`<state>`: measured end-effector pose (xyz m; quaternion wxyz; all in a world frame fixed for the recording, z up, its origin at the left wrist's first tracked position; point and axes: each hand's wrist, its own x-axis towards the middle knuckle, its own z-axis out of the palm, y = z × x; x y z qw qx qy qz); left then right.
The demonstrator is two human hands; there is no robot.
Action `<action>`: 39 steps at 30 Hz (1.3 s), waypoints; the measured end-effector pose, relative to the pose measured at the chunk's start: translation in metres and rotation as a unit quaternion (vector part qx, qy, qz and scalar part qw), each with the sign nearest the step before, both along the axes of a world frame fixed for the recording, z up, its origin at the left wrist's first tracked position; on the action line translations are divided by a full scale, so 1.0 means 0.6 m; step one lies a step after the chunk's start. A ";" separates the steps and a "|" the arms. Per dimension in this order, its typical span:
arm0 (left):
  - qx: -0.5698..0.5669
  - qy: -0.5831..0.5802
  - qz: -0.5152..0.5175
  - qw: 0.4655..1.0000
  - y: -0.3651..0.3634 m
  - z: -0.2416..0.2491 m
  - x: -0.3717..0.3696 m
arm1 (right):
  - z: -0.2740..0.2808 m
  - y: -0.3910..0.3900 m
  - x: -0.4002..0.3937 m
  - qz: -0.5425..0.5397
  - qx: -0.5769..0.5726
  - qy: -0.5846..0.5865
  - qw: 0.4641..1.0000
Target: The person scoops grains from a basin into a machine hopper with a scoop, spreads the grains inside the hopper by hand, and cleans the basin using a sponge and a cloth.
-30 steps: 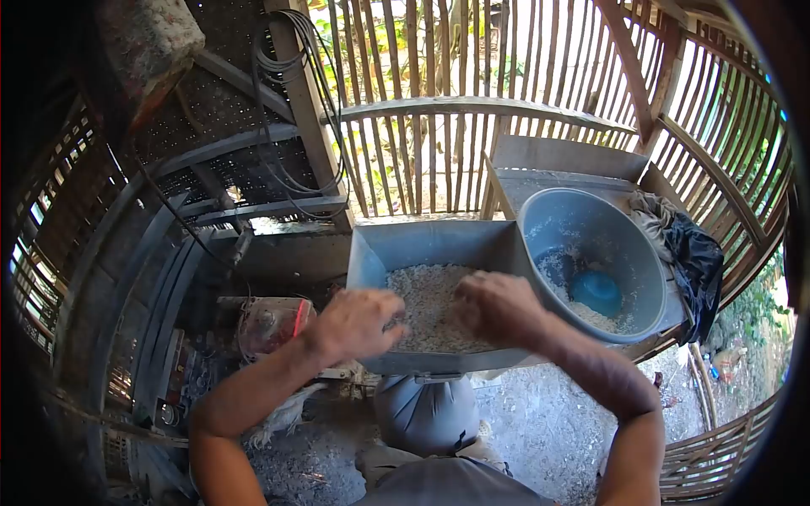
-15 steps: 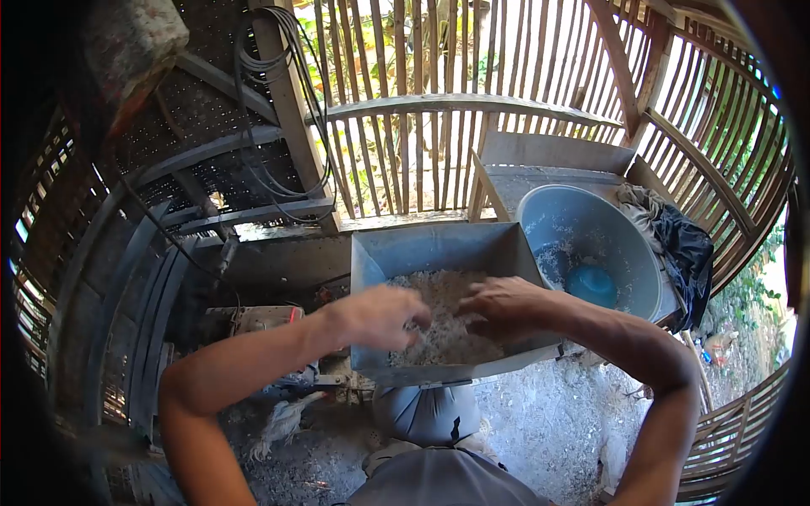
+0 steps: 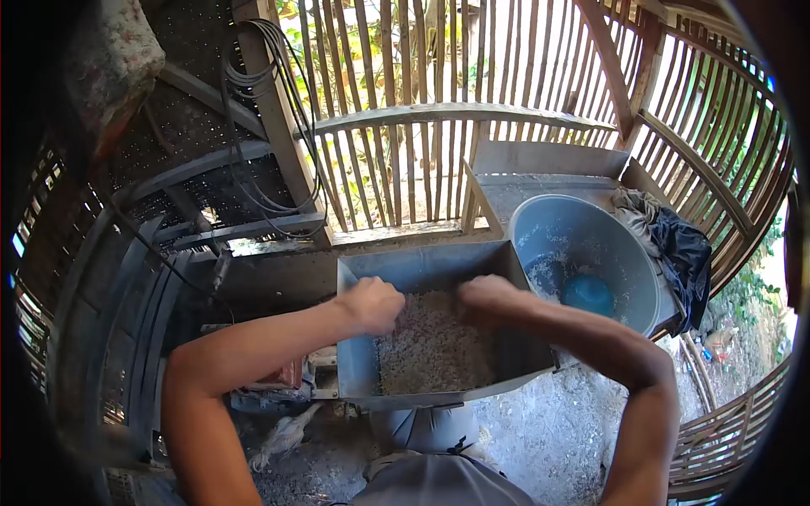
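Left hand (image 3: 375, 305) and right hand (image 3: 488, 299) were curled closed, any hold unclear, above pale grains (image 3: 434, 354) in the metal hopper (image 3: 447, 257) beneath them, where a hasty sweep could spill grains or a wide swing jolt the basin (image 3: 612, 249) beyond the right hand.

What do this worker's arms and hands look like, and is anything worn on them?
Both forearms are slim and bare past the elbows, with no sleeve, watch or bracelet visible. The left hand and right hand are ungloved; blur hides finer details such as rings. A grey garment shows at the torso.
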<state>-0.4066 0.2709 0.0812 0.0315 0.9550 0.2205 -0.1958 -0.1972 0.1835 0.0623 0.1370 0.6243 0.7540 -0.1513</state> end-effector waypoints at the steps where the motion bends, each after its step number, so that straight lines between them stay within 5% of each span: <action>1: -0.013 0.005 0.009 1.000 -0.001 -0.011 0.009 | -0.042 0.008 -0.001 0.079 0.037 -0.001 0.996; 5: -0.156 -0.127 -0.027 0.979 -0.018 -0.005 -0.001 | -0.013 -0.030 -0.048 0.054 0.110 0.118 0.985; 8: -0.258 -0.100 -0.064 0.959 -0.065 0.024 -0.065 | 0.038 -0.093 -0.059 0.095 -0.072 0.087 0.989; 11: -0.252 0.044 -0.118 0.960 -0.065 -0.023 -0.055 | -0.034 -0.083 -0.029 0.135 -0.109 0.109 0.979; 12: -0.180 0.015 -0.096 0.979 -0.072 -0.007 -0.046 | -0.002 -0.067 -0.040 0.117 -0.108 0.051 0.986; 15: -0.125 -0.137 -0.103 0.977 -0.069 0.038 -0.034 | 0.077 -0.077 -0.032 0.087 0.052 0.126 0.987; 19: -0.136 -0.242 -0.042 0.960 -0.092 0.052 -0.080 | 0.137 -0.128 -0.050 -0.004 0.070 0.123 0.990; 22: -0.091 0.054 -0.025 0.994 -0.116 0.021 -0.102 | 0.061 -0.176 -0.072 -0.071 -0.038 0.110 0.991; 25: -0.099 -0.342 -0.048 0.933 -0.124 0.058 -0.116 | 0.089 -0.202 -0.070 -0.006 0.320 0.129 0.939; 26: -0.084 -0.371 -0.059 0.923 -0.133 0.091 -0.115 | 0.114 -0.214 -0.073 -0.041 0.358 0.232 0.903; 29: -0.086 -0.344 -0.125 0.927 -0.177 0.027 -0.113 | 0.051 -0.219 -0.100 -0.009 0.306 0.155 0.939; 30: -0.155 -0.080 -0.052 0.983 -0.174 0.018 -0.109 | 0.062 -0.219 -0.107 -0.105 0.087 0.063 0.989; 33: -0.047 -0.382 -0.098 0.918 -0.164 0.053 -0.114 | 0.106 -0.230 -0.106 -0.034 0.397 0.200 0.895; 34: -0.093 -0.425 -0.064 0.898 -0.159 0.079 -0.116 | 0.123 -0.225 -0.108 -0.036 0.436 0.220 0.872; 37: 0.079 -0.355 -0.081 0.928 -0.143 -0.048 -0.111 | 0.042 -0.182 -0.089 -0.135 0.084 0.167 0.973; 38: -0.176 0.022 0.066 0.982 -0.144 0.051 -0.084 | 0.051 -0.192 -0.093 -0.118 0.181 0.233 0.948; 39: -0.107 -0.132 0.028 0.985 -0.138 0.055 -0.085 | 0.075 -0.186 -0.088 -0.091 0.252 0.220 0.938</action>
